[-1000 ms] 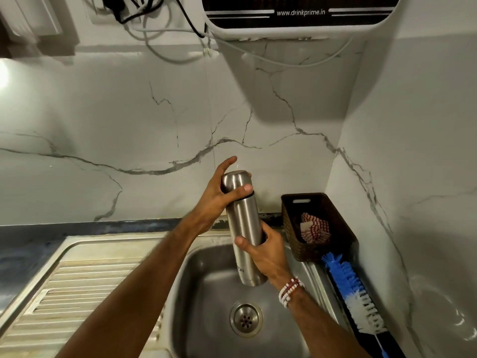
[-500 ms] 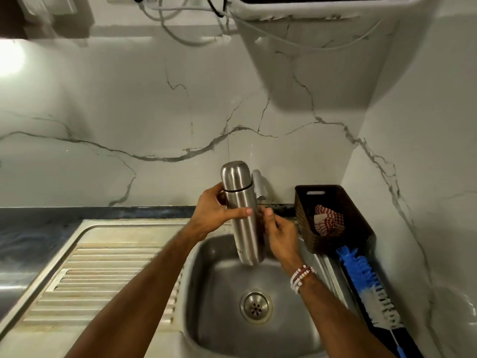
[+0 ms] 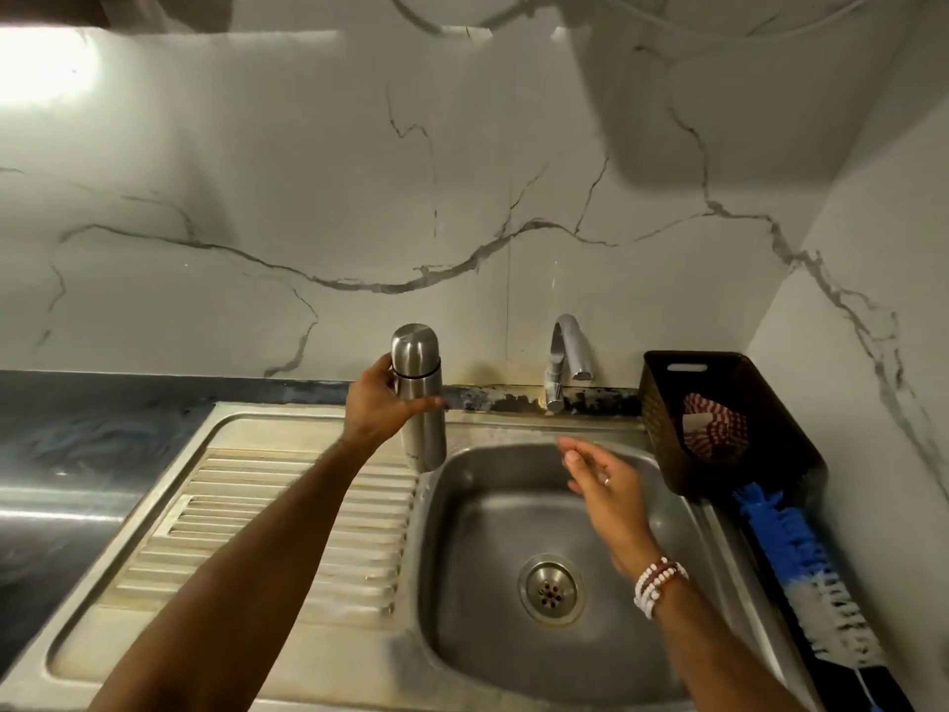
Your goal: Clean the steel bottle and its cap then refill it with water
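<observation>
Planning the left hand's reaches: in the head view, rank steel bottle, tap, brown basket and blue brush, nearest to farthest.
1. steel bottle, gripped by the left hand.
2. tap, to its right, at the back.
3. brown basket, farther right.
4. blue brush, far right, nearer the camera.

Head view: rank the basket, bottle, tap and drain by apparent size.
Largest: basket.
Next: bottle.
Last: tap and drain look about alike; the drain sits nearer the camera, so I won't rank them.

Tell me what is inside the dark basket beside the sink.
Inside the basket, a red-and-white striped item shows. The basket's walls hide its floor, so anything lower cannot be seen.
</observation>
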